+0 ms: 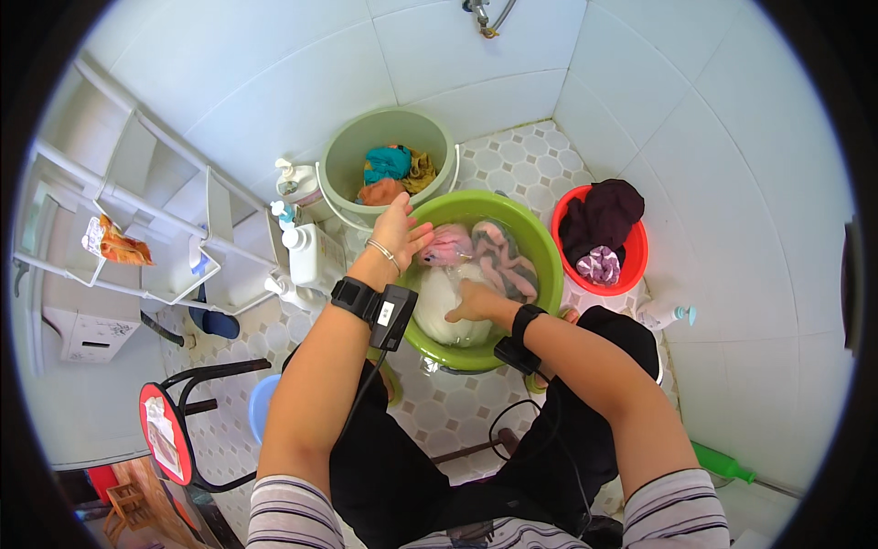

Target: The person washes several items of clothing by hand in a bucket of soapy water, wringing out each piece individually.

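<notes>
A green basin [473, 197] of water stands on the floor before me. In it lie a white cloth [435, 302], a pink cloth [449, 243] and a pink-and-grey striped cloth [504, 254]. My left hand [401, 233], a bracelet on its wrist, is over the basin's left rim with its fingers apart and nothing in it. My right hand [477, 302] reaches down onto the white cloth; its fingertips are hidden, so whether it grips the fabric is unclear. Each forearm wears a black strapped device with a cable.
A grey-green bucket [336, 158] with colored cloths stands behind the basin. At right are a red basin [643, 254] with dark garments and a pump bottle [662, 313]. Bottles [315, 257] and a white rack [158, 226] line the left, near a red-topped stool [180, 439].
</notes>
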{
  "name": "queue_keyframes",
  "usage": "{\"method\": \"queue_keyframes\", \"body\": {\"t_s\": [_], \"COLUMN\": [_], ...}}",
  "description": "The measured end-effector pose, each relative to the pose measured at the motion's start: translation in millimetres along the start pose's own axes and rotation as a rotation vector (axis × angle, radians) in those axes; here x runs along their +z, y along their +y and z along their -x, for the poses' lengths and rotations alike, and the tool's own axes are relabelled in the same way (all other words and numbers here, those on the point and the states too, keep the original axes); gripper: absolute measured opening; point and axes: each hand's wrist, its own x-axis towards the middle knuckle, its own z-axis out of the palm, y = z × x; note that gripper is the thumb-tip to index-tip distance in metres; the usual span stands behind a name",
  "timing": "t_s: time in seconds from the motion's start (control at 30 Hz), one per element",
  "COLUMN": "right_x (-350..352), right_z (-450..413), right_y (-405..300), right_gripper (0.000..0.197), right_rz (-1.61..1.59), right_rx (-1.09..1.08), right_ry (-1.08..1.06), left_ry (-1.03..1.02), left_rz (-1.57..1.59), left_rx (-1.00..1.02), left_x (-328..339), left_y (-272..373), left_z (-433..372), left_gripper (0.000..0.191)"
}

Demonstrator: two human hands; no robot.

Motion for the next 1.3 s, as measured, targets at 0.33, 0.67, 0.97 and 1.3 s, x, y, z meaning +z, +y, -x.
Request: {"method": "queue_keyframes", "body": {"t_s": [0.33,0.67,0.97,1.3], "right_x": [-53.9,-141.1,-166.3,-153.9], "right_z": [29.9,76.8,99.3,54.2], "right_y": [-17.4,-32.8,-43.8,-1.4], "right_gripper": [0.009,0.028,0.038,0.027], "right_rz": [-0.646,-1.41,-1.77,-1.424], "right_rx": [-0.289,-0.474,-0.681,-0.464], "right_ry": [0.01,-0.118,-0.151,0.004], "left_ry": [-0.24,-0.268,-0.452,-0.368], "left_rz": [-1.202,-0.88,-0.959,-1.382], "left_rx": [0.102,-0.171,0.42,0.311], "left_x": [-29.0,-19.5,-10.7,11.3], "left_y": [-21.4,-27.4,-66.9,-50.6], "left_z": [-2.0,11.2,-20.4,14.1], "left_gripper": [0.046,0.067,0.073,0.068]}}
